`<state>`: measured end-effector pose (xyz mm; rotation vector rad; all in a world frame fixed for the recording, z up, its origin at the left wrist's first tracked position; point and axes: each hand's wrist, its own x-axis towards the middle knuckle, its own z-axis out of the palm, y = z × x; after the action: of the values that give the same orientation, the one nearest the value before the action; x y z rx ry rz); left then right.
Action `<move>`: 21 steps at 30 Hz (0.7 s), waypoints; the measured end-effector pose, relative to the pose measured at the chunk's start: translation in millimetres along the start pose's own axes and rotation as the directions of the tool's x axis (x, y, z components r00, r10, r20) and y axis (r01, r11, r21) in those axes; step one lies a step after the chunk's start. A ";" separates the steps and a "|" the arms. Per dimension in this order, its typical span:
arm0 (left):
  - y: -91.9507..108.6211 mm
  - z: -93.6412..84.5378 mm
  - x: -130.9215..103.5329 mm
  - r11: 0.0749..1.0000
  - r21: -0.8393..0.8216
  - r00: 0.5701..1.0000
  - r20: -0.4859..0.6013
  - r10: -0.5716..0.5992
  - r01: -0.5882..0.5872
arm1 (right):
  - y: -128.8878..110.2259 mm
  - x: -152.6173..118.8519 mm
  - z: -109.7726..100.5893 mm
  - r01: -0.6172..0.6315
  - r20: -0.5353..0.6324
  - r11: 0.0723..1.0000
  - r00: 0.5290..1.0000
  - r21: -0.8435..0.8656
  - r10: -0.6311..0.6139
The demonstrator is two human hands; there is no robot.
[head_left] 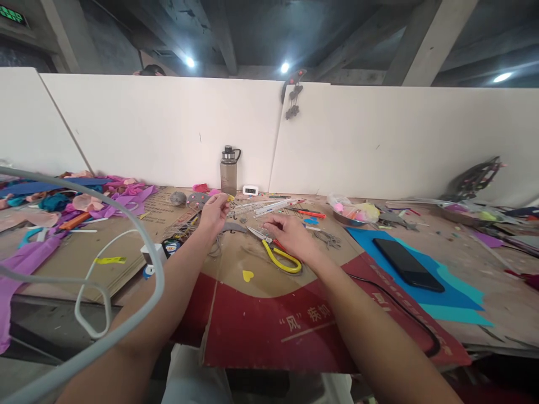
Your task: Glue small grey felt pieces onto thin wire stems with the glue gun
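Observation:
My left hand (214,213) is closed in a pinch, with a small yellow piece (230,198) showing at its fingertips. Its exact shape is too small to tell. To its right, my right hand (290,233) has curled fingers drawn together; anything between them cannot be made out. Just below that hand lie scissors with yellow handles (280,261), their blades pointing to the far left. A yellow heart cutout (248,275) rests on the red and brown cardboard (261,320) nearer to me. Beyond both hands are clear rulers (273,206) and an orange-red cutter (311,213).
A water bottle (228,171) and a small white clock (250,190) stand before the white partition (168,129). Purple and pink scraps (122,193) pile up at left. A grey cable (158,269) loops across the left foreground. A black phone (407,264) lies on blue sheets (455,294).

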<state>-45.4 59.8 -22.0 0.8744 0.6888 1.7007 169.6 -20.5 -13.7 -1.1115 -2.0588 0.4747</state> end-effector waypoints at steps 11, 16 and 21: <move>-21.1 -6.7 -5.3 0.927 0.367 0.997 0.045 0.067 -0.079 | 20.0 1.0 -9.7 -0.106 0.340 0.993 0.933 -0.046 0.115; -31.1 2.5 -23.1 0.645 0.662 0.922 0.322 0.214 -0.381 | 16.4 -5.0 -12.6 -0.154 0.633 0.987 0.761 -0.036 0.141; -32.5 0.6 -20.2 0.532 0.716 0.892 0.366 0.264 -0.452 | 9.7 -7.0 -17.3 -0.224 0.680 0.974 0.714 -0.006 0.169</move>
<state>-23.9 49.4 -51.9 1.9298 1.2131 1.5846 190.4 -21.4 -11.3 -1.2342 -2.5096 1.2148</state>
